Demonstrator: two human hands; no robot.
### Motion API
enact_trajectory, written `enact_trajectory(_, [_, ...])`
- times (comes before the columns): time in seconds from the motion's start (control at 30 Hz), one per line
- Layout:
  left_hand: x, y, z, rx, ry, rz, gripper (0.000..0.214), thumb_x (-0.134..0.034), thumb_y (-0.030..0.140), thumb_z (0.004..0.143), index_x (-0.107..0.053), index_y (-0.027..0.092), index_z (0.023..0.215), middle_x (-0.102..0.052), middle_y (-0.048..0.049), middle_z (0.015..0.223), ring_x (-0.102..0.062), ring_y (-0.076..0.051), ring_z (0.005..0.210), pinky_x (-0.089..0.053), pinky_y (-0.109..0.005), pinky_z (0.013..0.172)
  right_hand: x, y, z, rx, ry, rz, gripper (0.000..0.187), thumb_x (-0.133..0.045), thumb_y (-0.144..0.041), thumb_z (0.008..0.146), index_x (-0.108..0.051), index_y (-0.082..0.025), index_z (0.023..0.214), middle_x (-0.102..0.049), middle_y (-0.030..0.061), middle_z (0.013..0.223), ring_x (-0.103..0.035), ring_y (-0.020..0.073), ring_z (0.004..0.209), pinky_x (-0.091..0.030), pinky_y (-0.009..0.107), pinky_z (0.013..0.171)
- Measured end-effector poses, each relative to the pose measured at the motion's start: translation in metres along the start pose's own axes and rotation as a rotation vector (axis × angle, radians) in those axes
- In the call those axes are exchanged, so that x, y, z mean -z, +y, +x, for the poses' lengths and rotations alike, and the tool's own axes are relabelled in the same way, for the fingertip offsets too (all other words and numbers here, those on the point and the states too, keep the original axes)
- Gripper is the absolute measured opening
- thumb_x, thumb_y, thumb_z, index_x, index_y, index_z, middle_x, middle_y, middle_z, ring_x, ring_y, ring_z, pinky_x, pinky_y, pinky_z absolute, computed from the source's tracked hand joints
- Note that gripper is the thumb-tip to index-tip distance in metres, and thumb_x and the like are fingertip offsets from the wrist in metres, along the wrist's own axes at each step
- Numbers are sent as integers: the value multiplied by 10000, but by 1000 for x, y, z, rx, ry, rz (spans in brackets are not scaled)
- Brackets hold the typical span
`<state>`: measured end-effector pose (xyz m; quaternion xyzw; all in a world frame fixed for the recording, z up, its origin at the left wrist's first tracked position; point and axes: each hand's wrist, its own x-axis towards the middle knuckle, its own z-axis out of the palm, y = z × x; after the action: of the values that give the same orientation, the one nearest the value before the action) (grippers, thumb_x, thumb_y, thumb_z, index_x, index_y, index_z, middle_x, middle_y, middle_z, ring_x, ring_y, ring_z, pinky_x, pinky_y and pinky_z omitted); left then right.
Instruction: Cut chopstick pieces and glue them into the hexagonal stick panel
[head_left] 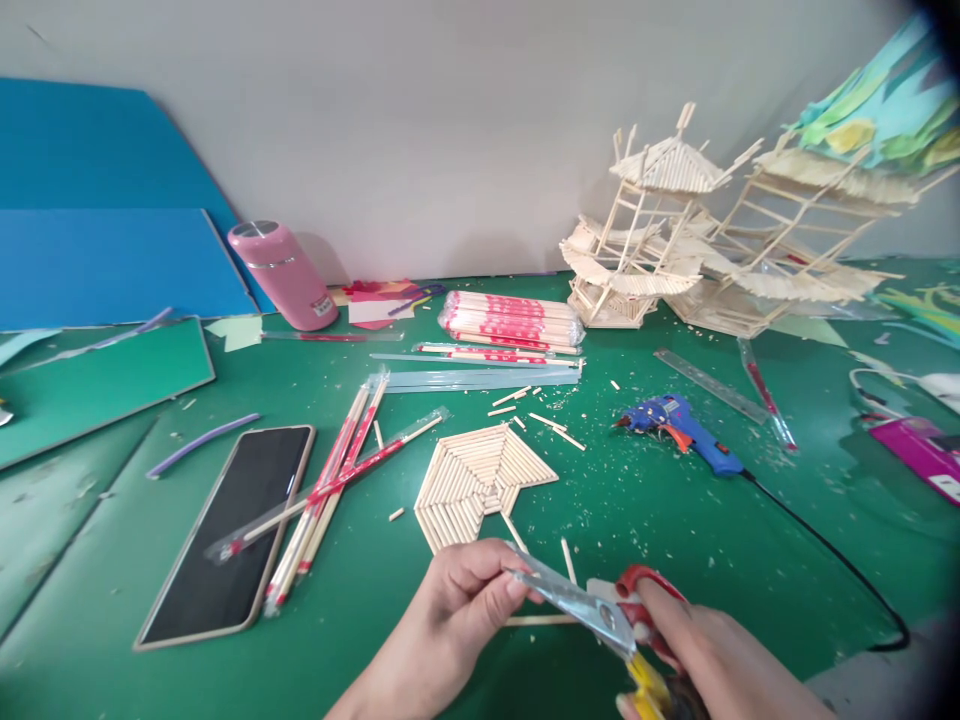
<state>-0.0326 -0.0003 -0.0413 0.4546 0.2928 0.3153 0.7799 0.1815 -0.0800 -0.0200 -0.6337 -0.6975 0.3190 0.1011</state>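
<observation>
I see my left hand (465,605) angled inward, fingers pinched at the scissors (589,603) tips, contents hidden; my right hand (709,640) curls round the handles, nearer than the stick panel (469,470) lying on the bench (360,605).

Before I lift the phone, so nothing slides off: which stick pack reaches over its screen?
The top pack, which crosses the others beside the phone; it alone reaches over the screen.

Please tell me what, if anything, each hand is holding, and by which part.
The right hand holds the scissors by their handles. The left hand is at the blade tips; whether it grips anything there cannot be told.
</observation>
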Motion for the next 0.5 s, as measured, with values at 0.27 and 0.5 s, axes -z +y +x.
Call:
enact_trajectory(0.27, [-3, -1, 0, 35, 32, -40, 170, -614, 313, 796, -686, 173, 734, -585, 8, 668, -464, -71, 633, -341, -154, 586, 5, -4, 8, -125, -34, 92, 218, -551, -328, 723, -478, -197, 881, -666, 38, 701, -657, 196, 625, -507, 256, 547])
enact_trajectory(0.5, [-2, -5, 1, 96, 71, -100, 211, -629, 364, 775, -688, 163, 748, -555, -3, 664, -429, -78, 631, -325, -173, 595, 18, 12, 11, -229, 79, 148, 320, -499, -416, 781, -441, -217, 1026, -668, 11, 759, -658, 162, 658, -518, 218, 561])
